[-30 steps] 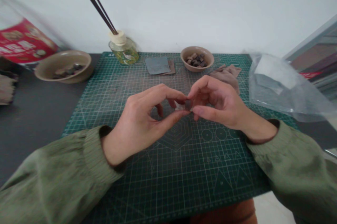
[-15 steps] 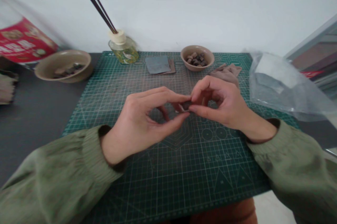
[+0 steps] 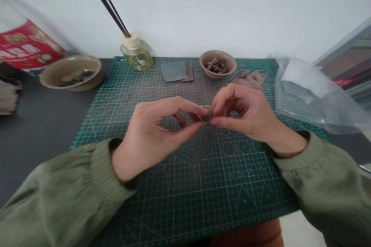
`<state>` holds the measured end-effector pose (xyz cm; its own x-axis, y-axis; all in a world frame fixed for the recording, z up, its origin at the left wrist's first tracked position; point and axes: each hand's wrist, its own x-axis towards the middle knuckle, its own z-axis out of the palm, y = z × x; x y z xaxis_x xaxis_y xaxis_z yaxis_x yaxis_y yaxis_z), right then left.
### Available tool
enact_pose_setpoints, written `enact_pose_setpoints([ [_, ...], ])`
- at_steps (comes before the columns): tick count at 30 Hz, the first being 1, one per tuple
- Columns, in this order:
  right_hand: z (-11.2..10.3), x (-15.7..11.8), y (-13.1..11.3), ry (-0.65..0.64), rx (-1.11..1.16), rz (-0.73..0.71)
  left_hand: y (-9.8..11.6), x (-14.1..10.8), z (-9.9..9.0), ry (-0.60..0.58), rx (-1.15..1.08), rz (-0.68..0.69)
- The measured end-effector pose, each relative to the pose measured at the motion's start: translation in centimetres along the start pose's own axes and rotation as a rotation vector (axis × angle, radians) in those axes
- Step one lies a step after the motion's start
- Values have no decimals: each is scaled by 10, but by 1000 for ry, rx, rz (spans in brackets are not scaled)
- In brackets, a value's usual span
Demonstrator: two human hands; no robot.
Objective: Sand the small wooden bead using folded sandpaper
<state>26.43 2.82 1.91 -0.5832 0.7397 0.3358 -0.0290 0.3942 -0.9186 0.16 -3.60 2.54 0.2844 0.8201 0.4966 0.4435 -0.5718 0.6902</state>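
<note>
- Table (image 3: 49, 135): I see a green cutting mat (image 3: 188, 193) on it.
- Small piece (image 3: 206, 117): above the mat, mostly hidden.
- Left hand (image 3: 153, 135) and right hand (image 3: 246, 113): both pinching the piece, fingertips meeting.

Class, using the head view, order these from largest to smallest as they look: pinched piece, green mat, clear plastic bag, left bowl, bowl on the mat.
1. Green mat
2. Clear plastic bag
3. Left bowl
4. Bowl on the mat
5. Pinched piece, mostly hidden
</note>
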Motion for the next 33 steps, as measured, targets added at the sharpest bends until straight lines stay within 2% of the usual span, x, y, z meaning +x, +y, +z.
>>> enact_pose_setpoints([
  [5,-3,2,-3,-24,65,33,-2,1,0,8,49,6],
  [7,-6,4,-1,32,41,77,-6,2,0,5,116,-7],
  [9,-9,6,3,144,-108,139,-13,4,0,-40,222,-41],
  [11,-11,8,8,218,-409,173,-19,6,0,-119,335,-74],
  [13,-13,7,11,198,-655,196,-23,7,0,-178,409,-81],
  [15,-14,6,12,113,-746,221,-25,8,0,-204,437,-69],
  [17,-14,5,11,29,-741,216,-24,8,0,-210,444,-56],
  [20,-15,4,11,-27,-742,152,-22,7,0,-210,434,-39],
  [28,-15,5,11,-69,-746,102,-18,7,2,-165,289,-9],
  [33,-15,6,9,-51,-651,35,-16,8,1,-103,213,8],
])
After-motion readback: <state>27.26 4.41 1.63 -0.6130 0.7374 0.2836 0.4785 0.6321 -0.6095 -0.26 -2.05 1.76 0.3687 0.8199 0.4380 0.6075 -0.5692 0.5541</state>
